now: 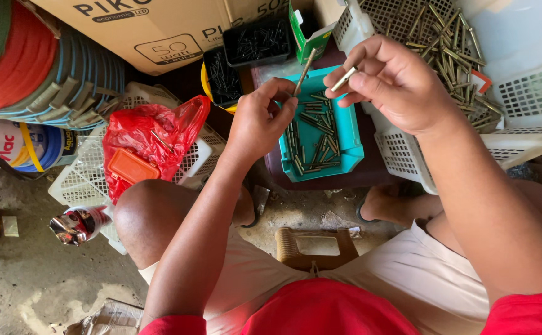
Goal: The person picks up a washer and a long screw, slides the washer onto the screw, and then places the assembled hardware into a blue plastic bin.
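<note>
Overhead, the left hand [260, 121] pinched a slim brass-coloured pin [304, 72], tilted, above the teal tray [349, 133]. The right hand [395, 80] gripped a short silvery pin [344, 79] between thumb and fingertips. Similar brass pins [311, 139] lay loose in the tray.

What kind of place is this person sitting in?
Probably a small workshop or storeroom. A teal plastic tray and a white plastic mesh basket hold many brass-coloured metal pins, stacked plastic buckets and a cardboard box crowd the rough concrete floor.
</note>
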